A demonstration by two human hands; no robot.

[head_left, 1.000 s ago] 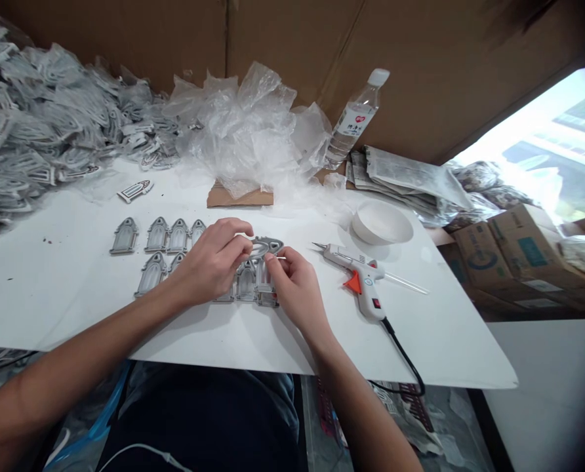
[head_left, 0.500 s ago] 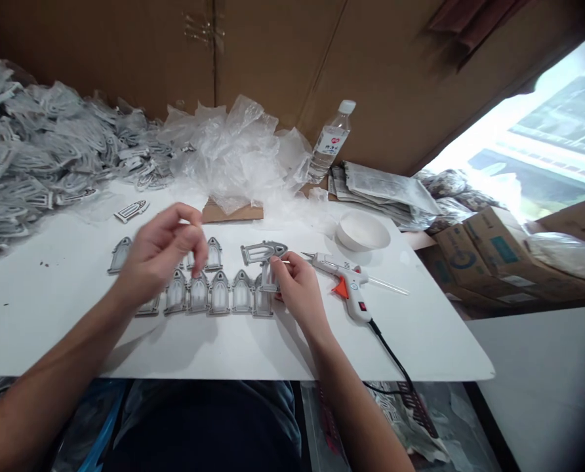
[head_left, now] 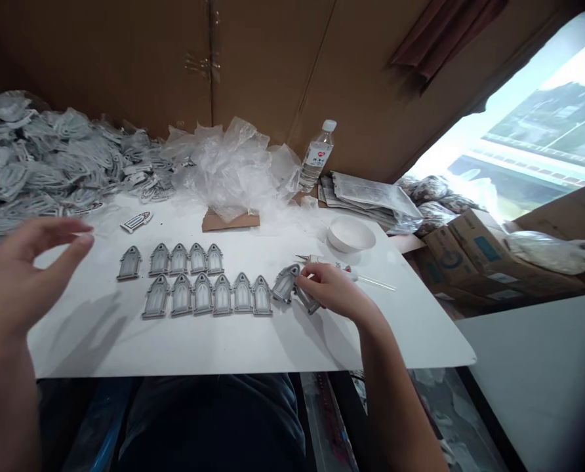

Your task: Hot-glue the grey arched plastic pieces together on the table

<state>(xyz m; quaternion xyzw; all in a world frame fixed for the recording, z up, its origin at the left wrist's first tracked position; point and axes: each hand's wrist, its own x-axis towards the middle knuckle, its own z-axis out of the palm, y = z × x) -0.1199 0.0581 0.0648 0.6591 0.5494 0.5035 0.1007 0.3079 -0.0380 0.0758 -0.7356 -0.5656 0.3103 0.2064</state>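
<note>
The left hand [head_left: 21, 262] had just lifted clear of the rows and hung at 9 o'clock, above the left end of the white board [head_left: 223, 347], its fingers spread apart and holding nothing. The right hand [head_left: 334, 288] had come down low at 3 o'clock, its fingers [head_left: 306, 280] close together on 2 grey arched frames. One frame [head_left: 286, 283] sat tilted against the fingertips, and the other [head_left: 308, 301] lay partly beneath the hand. The thumb was hidden, so I could not tell whether the fingers were clamped. The pair, raised above the board a moment earlier, now sat down at its surface, so the right hand alone was at work on a piece.

The upper row [head_left: 187, 259] showed 5 frames and the lower row [head_left: 206, 296] showed 6, all uncovered now that the hands had moved off them. A loose frame [head_left: 136, 221] lay tilted at 11 o'clock. The glue gun [head_left: 317, 259] lay just beyond the right hand, near the bowl [head_left: 350, 234]. The heap of frames [head_left: 41, 157] sat at 10 o'clock, beside the plastic wrap [head_left: 233, 170].
</note>
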